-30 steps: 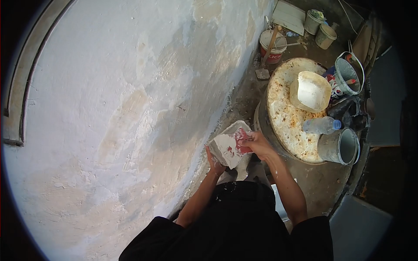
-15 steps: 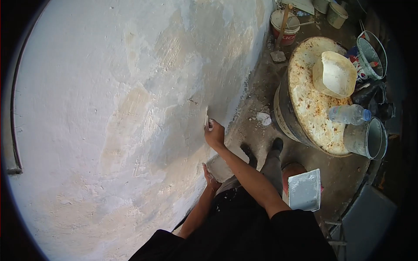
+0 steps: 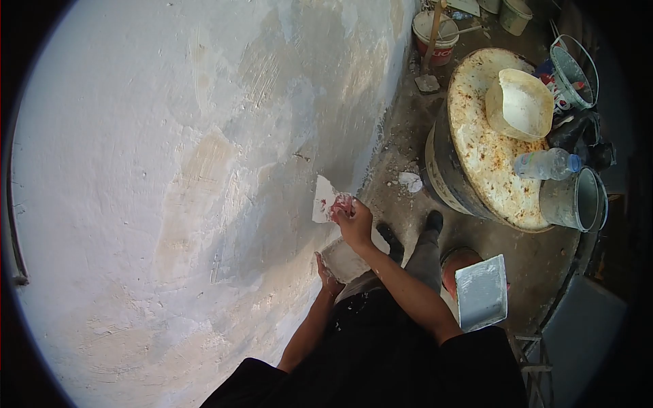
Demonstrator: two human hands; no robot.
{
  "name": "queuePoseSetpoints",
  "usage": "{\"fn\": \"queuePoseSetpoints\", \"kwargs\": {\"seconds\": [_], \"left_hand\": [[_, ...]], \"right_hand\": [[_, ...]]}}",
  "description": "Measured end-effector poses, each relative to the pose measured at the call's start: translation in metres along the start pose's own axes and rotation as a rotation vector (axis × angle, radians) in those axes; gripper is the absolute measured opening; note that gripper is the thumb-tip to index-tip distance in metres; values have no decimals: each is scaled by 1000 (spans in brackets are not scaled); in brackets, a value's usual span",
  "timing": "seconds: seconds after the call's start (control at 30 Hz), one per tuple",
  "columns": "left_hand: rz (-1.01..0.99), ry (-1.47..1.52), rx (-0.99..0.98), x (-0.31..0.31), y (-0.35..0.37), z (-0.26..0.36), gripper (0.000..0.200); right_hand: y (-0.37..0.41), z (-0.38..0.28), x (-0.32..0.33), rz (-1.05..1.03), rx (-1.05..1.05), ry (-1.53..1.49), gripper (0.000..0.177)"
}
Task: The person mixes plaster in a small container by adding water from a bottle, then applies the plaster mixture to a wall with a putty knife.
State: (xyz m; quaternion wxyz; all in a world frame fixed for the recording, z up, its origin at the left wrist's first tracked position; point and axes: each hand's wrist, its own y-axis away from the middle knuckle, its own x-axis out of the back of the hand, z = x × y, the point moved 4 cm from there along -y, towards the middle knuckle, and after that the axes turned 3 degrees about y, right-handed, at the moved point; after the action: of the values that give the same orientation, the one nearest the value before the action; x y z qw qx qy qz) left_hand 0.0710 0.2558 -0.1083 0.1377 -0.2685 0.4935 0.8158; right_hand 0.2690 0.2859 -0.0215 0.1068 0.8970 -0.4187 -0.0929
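My right hand (image 3: 354,224) grips a putty knife (image 3: 324,200) by its reddish, plaster-smeared handle, fingers closed round it. The wide pale blade stands turned up in front of the patchy plastered wall (image 3: 224,170). Lower down, my left hand (image 3: 328,276) holds a shallow rectangular tray (image 3: 348,261) from its wall-side edge, close to my waist. Greyish plaster coats the tray's inside. My right forearm passes over the tray's right part and hides some of it.
A rusty drum (image 3: 469,143) stands at right, carrying a cut plastic tub (image 3: 500,112), a water bottle (image 3: 544,164) and a metal bucket (image 3: 561,204). Another white-coated tray (image 3: 481,292) rests near my right leg. A paint bucket (image 3: 435,47) sits by the wall's far end.
My right hand has drawn back from the wall and down toward the tray, turning the putty knife so its blade faces the camera. My left hand keeps the tray nearly in place.
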Motion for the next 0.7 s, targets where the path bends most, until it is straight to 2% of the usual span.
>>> {"fn": "queuePoseSetpoints", "kwargs": {"seconds": [0.07,0.17,0.2,0.5,0.7], "left_hand": [[-39,4,31,-6,2,1,80],[27,-7,33,0,5,1,83],[34,-16,22,3,4,1,83],[95,2,18,14,5,3,83],[72,15,28,14,-2,2,84]], "right_hand": [[-24,45,-1,135,-146,-102,13],[-59,90,-18,177,-277,-340,15],[-64,86,-19,112,-295,-229,17],[-50,55,-32,-72,-214,-477,14],[-41,30,-36,-138,-175,-491,12]]}}
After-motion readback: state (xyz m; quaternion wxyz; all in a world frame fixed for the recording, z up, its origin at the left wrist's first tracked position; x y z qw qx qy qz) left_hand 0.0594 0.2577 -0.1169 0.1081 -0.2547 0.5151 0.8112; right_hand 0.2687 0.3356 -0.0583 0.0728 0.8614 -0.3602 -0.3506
